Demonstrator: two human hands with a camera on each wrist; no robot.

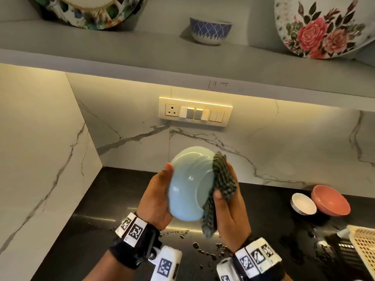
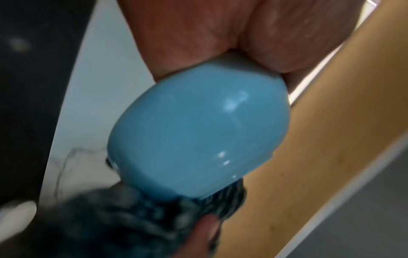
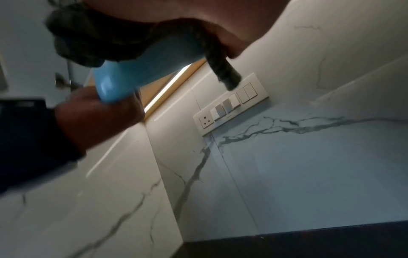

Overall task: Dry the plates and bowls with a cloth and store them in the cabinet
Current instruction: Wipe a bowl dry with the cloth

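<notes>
the left hand [image 1: 156, 201] grips a pale blue bowl [image 1: 188, 185] by its rim, thumb curled over the far left edge, and holds it up in the air above the near part of the black table [image 1: 85, 236], its underside turned toward the camera. the right hand [image 1: 229, 207] pinches a dark checked cloth [image 1: 221, 179] between thumb and fingers and presses it against the bowl's right side; a loose end of the cloth hangs down below the bowl. in the left wrist view the bowl [image 2: 198, 129] fills the middle, with the cloth [image 2: 141, 218] bunched at its lower edge. in the right wrist view, which is blurred, the cloth [image 3: 106, 36] wraps over the bowl [image 3: 137, 69].

water drops lie scattered on the table just below the hands. at the far right of the table stand a small white bowl [image 1: 303, 204] and a pink bowl [image 1: 330, 200], touching each other. a cream perforated basket [image 1: 365, 246] shows at the near right edge. on the marble wall behind is a switch plate [image 1: 195, 111]. on the shelf [image 1: 142, 47] above stand a blue patterned bowl [image 1: 210, 31], a rose plate [image 1: 320, 27] leaning at the right, and a dark floral plate [image 1: 89, 11] at the left.
</notes>
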